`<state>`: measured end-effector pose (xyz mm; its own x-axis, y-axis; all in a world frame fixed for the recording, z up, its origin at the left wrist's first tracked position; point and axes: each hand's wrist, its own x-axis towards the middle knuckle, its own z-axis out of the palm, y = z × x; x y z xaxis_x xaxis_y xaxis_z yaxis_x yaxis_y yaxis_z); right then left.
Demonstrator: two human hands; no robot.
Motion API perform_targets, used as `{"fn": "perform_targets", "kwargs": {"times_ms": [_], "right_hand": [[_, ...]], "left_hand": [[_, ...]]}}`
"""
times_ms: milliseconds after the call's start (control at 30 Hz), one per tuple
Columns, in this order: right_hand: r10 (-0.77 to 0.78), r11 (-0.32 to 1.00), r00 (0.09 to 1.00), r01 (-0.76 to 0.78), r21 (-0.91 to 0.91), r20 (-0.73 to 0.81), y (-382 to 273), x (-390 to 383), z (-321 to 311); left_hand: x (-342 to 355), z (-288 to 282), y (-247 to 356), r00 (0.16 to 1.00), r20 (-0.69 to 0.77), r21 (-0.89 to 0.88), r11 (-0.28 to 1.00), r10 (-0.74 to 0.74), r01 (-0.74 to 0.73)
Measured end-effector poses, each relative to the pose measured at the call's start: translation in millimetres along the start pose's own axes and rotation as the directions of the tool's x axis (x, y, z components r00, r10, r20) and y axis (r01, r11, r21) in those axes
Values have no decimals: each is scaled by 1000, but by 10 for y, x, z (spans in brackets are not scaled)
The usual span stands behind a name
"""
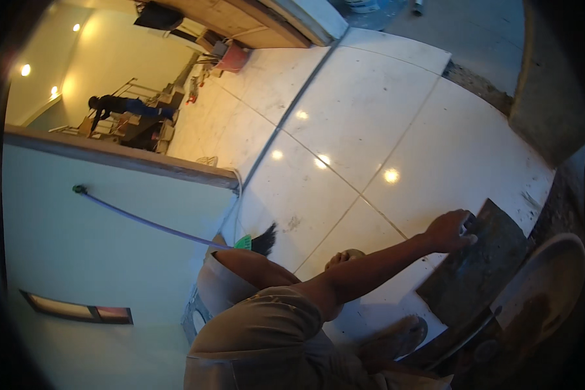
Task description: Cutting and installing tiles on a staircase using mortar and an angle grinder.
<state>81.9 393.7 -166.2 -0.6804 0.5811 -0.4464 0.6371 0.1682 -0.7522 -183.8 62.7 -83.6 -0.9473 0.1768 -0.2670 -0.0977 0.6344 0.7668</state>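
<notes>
My left hand (450, 231) reaches across to the right, its fingers closed at the upper left edge of a dark, flat rectangular board (478, 270). Whether a handle sits under the fingers is hard to make out. Just right of the board stands a wide shallow basin (565, 250) with brownish material inside; its lower part is lost in shadow. A thin pale rod (465, 339) slants beside the basin. My right hand does not show. Large glossy white tiles (370, 143) cover the floor ahead, with smudges on them.
A broom (264, 239) leans on the pale wall (110, 260) at left. Past the doorway, a person (127, 107) bends near steps and a red bucket (233, 58). Broken tile edges border rough ground (481, 86) at right. My sandalled foot (409, 331) rests near the board.
</notes>
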Motion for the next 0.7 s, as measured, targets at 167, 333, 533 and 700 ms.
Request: {"fn": "perform_targets", "kwargs": {"times_ms": [167,333,533,700], "right_hand": [[-20,1000,1000,20,-5,12,-108,-13,111],[-29,999,999,29,-21,22,-99,-61,147],[-33,999,999,33,-41,16,142,-83,-54],[-21,1000,998,21,1,51,282,-570,-224]], "left_hand": [[-46,-2,-25,999,-35,-21,1000,11,-12],[-109,37,-3,999,-3,-54,998,-37,37],[-150,133,-152,999,-31,-95,995,-17,14],[-74,145,-377,981,52,-236,953,-186,193]]}}
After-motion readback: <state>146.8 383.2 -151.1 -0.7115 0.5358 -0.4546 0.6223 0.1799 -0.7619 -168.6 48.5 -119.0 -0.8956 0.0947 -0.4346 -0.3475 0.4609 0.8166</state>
